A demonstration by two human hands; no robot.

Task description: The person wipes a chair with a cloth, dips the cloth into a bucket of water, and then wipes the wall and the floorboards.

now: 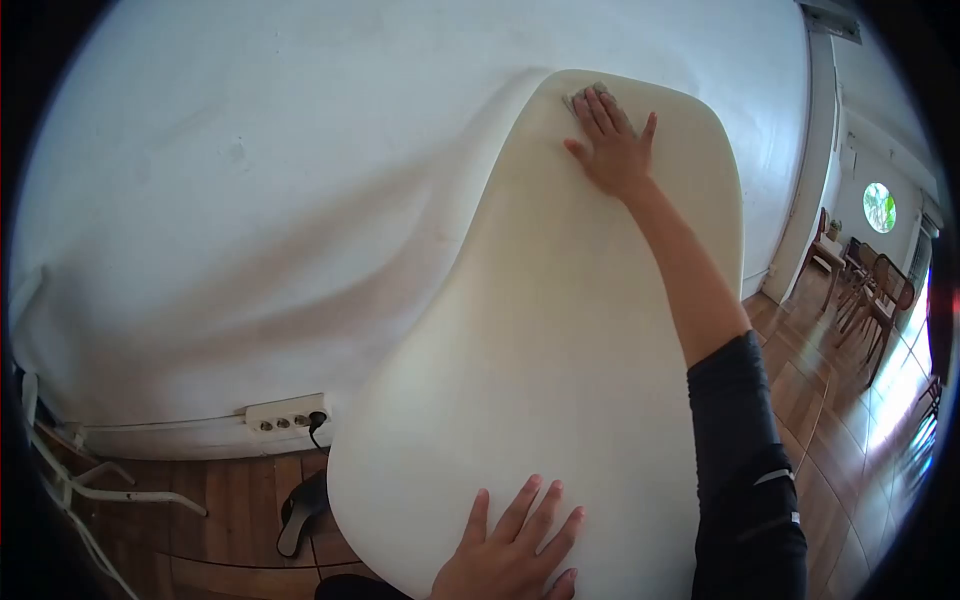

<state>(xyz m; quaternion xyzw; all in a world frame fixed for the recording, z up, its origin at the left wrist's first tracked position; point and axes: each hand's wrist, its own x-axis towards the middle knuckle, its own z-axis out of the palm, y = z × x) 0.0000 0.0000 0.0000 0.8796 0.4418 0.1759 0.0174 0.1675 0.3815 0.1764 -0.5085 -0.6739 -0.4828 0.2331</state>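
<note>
A large white smooth panel [540,330], curved like a moulded chair's seat and back, fills the middle of the view and narrows toward its top. My right hand [613,150] is stretched out near that upper edge. Under its fingers a small greyish cloth [572,103] is pressed against the white surface, mostly covered by the hand. Lower down, my left hand [515,550] rests on the panel, fingers spread and holding nothing.
Behind stands a white wall [250,200]. A socket strip [285,415] with a black plug sits low on it. A dark shoe [300,515] is on the tiled floor [220,510]. White metal legs [130,494] stand left; wooden chairs [880,295] stand far right.
</note>
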